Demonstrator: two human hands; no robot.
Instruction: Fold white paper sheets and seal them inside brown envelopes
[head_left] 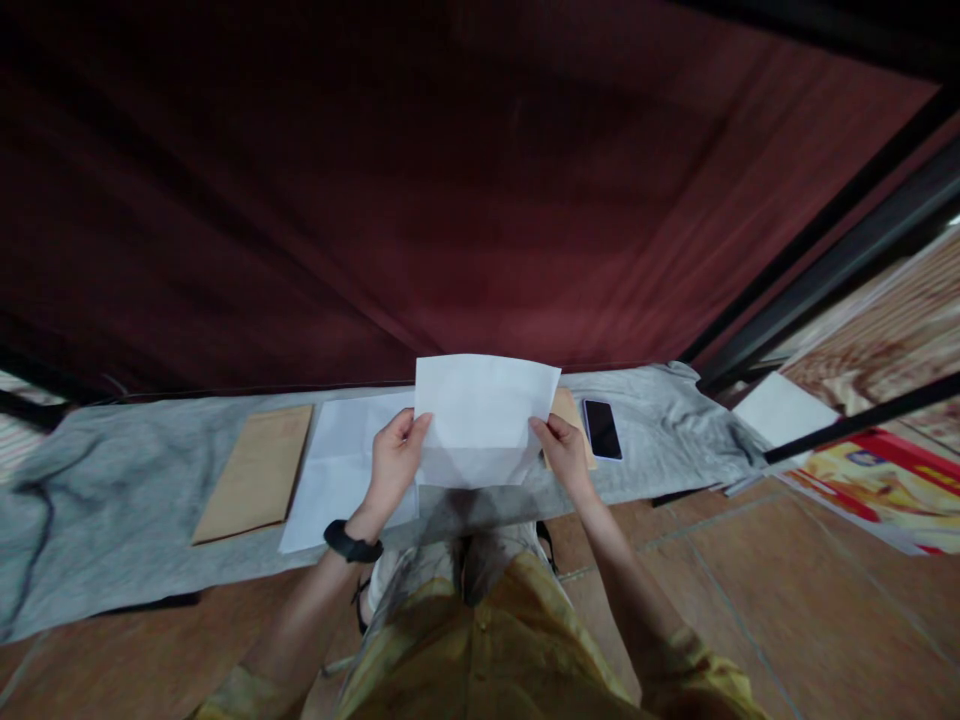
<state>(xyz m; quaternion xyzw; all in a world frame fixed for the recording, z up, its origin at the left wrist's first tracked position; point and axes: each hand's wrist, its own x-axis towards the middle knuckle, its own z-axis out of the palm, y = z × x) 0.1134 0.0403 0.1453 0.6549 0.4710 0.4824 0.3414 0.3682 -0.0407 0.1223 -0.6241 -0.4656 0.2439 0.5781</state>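
Observation:
Both my hands hold up a folded white sheet of paper [480, 415] above a grey cloth [112, 490] spread on a low surface. My left hand [395, 460], with a black band on its wrist, pinches the sheet's left edge. My right hand [562, 452] pinches its right edge. Another white sheet [337, 480] lies flat on the cloth just under my left hand. A brown envelope [256, 472] lies left of that sheet. A second brown envelope [568, 408] shows partly behind my right hand.
A black phone [602, 429] lies face up on the cloth, right of my right hand. A dark red curtain [420, 180] hangs behind. White paper [784, 408] and a red and yellow printed sheet [885, 485] lie at the right, by black bars. The floor is brown tile [750, 600].

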